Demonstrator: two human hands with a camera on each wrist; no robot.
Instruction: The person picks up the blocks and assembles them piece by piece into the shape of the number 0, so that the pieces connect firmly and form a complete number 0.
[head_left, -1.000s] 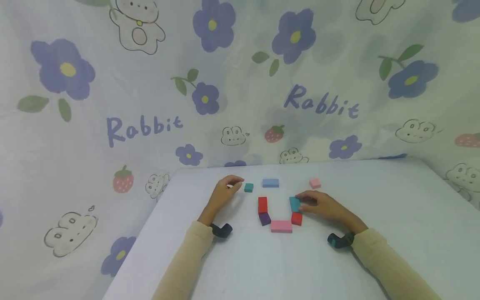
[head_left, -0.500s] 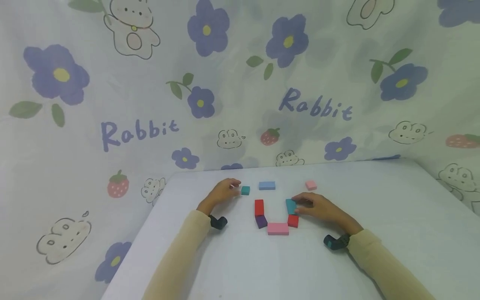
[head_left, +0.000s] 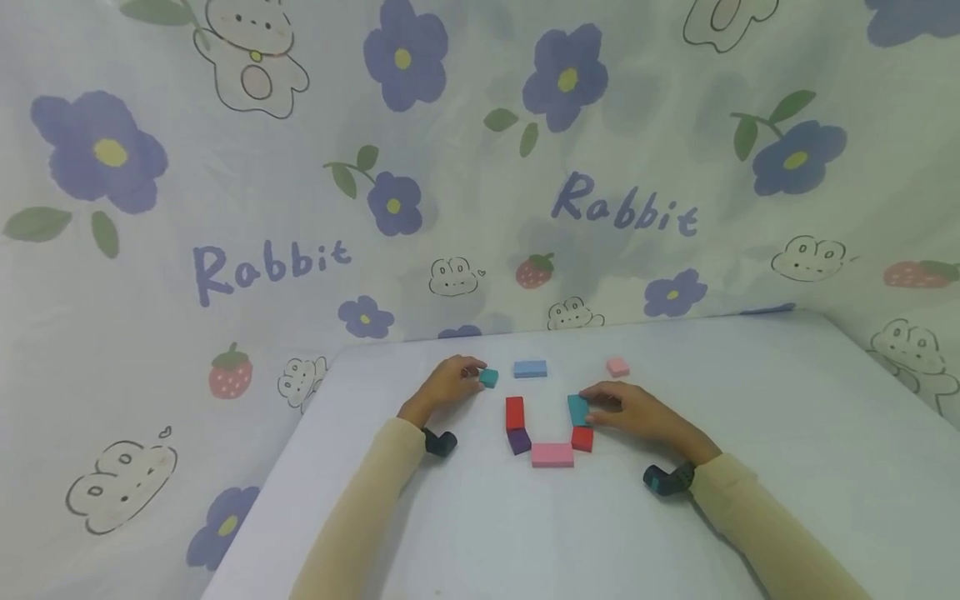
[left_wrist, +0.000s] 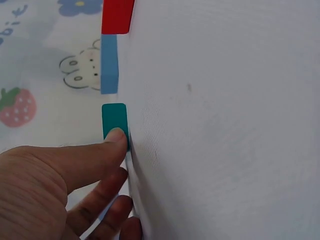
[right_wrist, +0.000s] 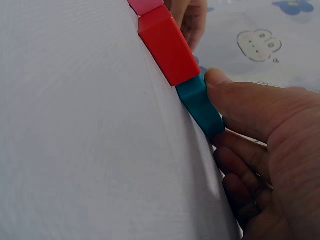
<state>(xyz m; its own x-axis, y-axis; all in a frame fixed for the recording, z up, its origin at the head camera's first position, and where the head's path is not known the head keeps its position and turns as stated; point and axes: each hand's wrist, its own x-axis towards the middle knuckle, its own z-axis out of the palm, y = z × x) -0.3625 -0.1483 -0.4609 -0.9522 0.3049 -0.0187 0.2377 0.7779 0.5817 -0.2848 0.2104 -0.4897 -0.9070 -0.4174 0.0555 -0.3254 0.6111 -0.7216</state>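
Teal sits at the fingertips of both hands: the left hand point(head_left: 452, 380) pinches a small teal block point(head_left: 490, 379) near the far edge of the table, its thumb pressed against one face, while the right hand point(head_left: 633, 408) holds a longer teal rectangular block point(head_left: 577, 410) between thumb and fingers, narrow around its outer side. That longer block lies on the table point(head_left: 480, 533), its near end against a small red block point(head_left: 582, 440). Next round comes a pink rectangular block point(head_left: 552, 455), then a tilted purple block point(head_left: 519, 442) and a red rectangular block point(head_left: 514, 412) — a U shape, open toward the far side. Beyond it, well apart, lie a light blue rectangular block point(head_left: 530, 368), to the right of the small teal one, and a small pale pink block point(head_left: 618, 367). Black wrist devices point(head_left: 441, 442) sit by beige sleeves point(head_left: 360, 508); farther back hangs white fabric point(head_left: 480, 208) printed with flowers, strawberries, rabbits — and "Rabbit" lettering.
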